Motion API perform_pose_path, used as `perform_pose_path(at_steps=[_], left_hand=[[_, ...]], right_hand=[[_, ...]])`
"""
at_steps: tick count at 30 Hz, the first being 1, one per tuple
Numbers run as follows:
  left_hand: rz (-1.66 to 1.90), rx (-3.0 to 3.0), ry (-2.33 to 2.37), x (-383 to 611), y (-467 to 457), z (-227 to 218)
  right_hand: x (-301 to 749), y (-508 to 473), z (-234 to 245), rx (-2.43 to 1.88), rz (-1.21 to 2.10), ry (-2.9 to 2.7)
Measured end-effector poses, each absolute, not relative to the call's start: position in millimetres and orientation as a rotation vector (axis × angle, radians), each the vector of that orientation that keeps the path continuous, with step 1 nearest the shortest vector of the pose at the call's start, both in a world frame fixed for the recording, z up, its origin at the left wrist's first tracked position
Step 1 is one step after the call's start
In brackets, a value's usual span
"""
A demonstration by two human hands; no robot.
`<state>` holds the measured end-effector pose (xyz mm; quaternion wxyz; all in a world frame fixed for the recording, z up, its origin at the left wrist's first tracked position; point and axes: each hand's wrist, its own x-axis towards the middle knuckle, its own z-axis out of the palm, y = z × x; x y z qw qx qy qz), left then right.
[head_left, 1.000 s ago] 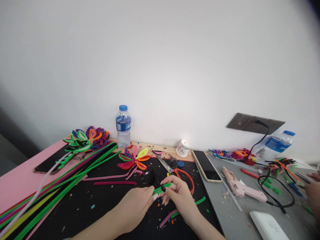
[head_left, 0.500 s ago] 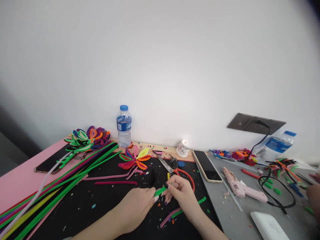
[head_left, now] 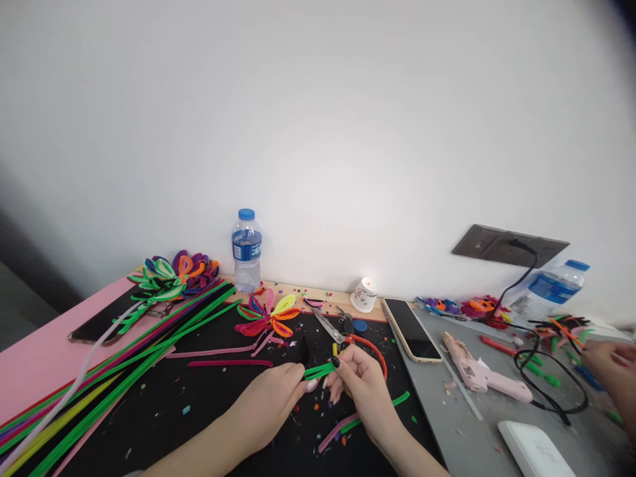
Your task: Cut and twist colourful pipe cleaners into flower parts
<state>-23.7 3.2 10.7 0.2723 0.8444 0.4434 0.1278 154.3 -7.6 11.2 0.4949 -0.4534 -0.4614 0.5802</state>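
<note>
Folding, perhaps, green pipe cleaner [head_left: 318, 371] since earlier.

Pipe cleaner [head_left: 319, 371]: bright green. Mat [head_left: 209, 404]: black, flecked with multicolour scraps. Scissors [head_left: 365, 346], near centre: orange handles. Glue gun [head_left: 479, 376], right: pale pink. Bottle [head_left: 246, 250], far: blue cap and label.

Even, bright daylight-type illum.; soft shadows only. Plain white wall [head_left: 318, 119] slightly overexposed, w/ dark vignetting at corners. Wide-angle lens bows long desk edge. Blurred co-worker's hand [head_left: 613, 374] at far right; centre sharp, no glare on black work mat [head_left: 209, 404].
</note>
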Motion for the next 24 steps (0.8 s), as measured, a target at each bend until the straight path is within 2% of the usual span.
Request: perform_pose_path(at_steps=[24], left_hand=[[0.356,2.428,1.070,-24.2,6.0,11.0]], right_hand=[[156.1,-6.5,6.6,-1.002,1.509,-1.024]])
